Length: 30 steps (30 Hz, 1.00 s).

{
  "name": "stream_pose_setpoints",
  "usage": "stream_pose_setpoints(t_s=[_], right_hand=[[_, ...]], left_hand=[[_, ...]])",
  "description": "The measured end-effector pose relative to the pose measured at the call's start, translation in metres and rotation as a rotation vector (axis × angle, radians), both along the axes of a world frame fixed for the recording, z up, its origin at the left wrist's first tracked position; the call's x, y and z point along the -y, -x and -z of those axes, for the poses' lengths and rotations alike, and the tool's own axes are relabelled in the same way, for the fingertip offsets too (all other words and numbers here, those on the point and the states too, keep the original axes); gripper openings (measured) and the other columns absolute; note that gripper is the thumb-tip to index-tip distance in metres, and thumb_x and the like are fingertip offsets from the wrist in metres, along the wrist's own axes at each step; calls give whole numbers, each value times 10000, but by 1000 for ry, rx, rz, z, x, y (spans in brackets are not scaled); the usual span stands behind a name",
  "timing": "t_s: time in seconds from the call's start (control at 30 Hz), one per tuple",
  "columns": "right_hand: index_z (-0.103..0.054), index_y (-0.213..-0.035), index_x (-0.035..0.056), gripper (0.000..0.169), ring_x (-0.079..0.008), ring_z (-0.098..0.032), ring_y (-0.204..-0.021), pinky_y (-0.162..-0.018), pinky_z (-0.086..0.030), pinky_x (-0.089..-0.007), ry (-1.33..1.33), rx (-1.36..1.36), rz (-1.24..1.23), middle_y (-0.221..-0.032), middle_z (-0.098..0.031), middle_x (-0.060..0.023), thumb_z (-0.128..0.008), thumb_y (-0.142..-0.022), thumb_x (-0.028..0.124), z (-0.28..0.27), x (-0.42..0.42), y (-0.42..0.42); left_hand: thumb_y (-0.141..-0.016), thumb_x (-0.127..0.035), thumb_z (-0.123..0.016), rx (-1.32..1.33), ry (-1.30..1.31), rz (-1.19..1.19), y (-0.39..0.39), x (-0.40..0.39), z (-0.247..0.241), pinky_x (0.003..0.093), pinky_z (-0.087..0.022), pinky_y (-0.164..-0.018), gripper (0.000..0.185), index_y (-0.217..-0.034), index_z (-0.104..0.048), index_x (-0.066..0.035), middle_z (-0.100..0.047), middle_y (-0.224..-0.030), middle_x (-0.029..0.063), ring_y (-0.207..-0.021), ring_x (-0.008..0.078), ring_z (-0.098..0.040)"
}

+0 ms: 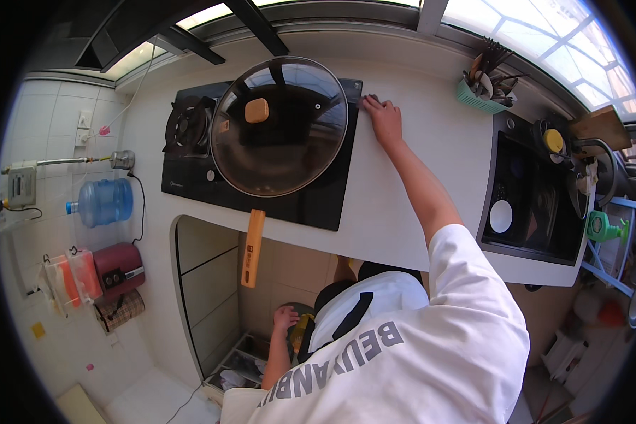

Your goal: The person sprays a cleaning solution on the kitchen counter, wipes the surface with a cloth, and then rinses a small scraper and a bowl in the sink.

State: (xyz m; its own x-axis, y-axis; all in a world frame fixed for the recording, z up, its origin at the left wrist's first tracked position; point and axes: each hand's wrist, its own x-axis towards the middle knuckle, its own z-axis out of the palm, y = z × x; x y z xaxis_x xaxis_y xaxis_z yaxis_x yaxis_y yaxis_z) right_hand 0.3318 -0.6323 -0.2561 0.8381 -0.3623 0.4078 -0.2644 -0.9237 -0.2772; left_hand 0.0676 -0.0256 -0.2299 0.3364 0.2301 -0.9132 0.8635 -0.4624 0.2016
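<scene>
My right hand reaches to the far right corner of the black glass gas cooktop. A small dark cloth or pad, mostly hidden by the fingers, is pinched in it against the cooktop's edge. Low beside my body hangs my left hand, fingers loosely bent and apart, with nothing seen in it. On the right burner stands a wide pan under a clear glass lid. The lid has a wooden knob. Toward me, past the counter edge, juts the pan's wooden handle.
The left burner is uncovered. To the right, a black sink holds a white bowl. A green utensil basket stands by the window. Along the left are a blue water bottle and a dark red appliance.
</scene>
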Motion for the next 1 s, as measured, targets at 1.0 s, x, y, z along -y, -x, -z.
stream_pose_setpoints(t_s=[1.0], right_hand=[[-597, -1247, 172, 479, -277, -562, -872, -758, -470, -379, -129, 48, 219, -1284, -597, -12, -519, -795, 34, 4, 24, 64]], left_hand=[[-905, -162, -514, 260, -9, 256, -24, 15, 29, 336, -519, -546, 200, -972, -645, -27, -652, -708, 89, -612, 193, -648]])
